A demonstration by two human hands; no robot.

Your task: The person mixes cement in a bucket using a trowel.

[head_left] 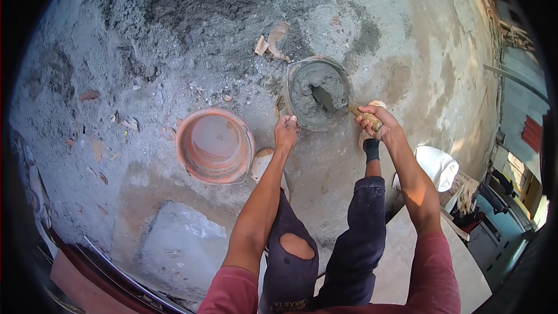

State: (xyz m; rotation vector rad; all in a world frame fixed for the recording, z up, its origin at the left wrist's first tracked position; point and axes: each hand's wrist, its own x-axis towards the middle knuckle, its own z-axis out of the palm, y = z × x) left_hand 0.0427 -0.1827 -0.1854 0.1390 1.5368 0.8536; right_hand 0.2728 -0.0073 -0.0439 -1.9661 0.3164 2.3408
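A bucket of wet grey mortar [305, 91] stands on the ground before me. My right hand [375, 121] is closed around the worn handle of a trowel [364, 116] at the bucket's right rim, and the tool's far end reaches into the mortar, partly buried. At the near left edge of the same bucket is my left hand [286, 128], its fingers curled at or just beside the rim; whether they grip it is unclear. Left of that hand stands an orange bucket [185, 161] with a wire handle and a little cloudy liquid or residue at its bottom.
Loose grey sand or mortar mix [196, 4] spreads over the ground beyond the buckets. Torn brown paper [277, 39] lies behind the mortar bucket. A white sack [436, 168] and a large pale board or tile [401, 244] are at the right. My feet flank the mortar bucket.
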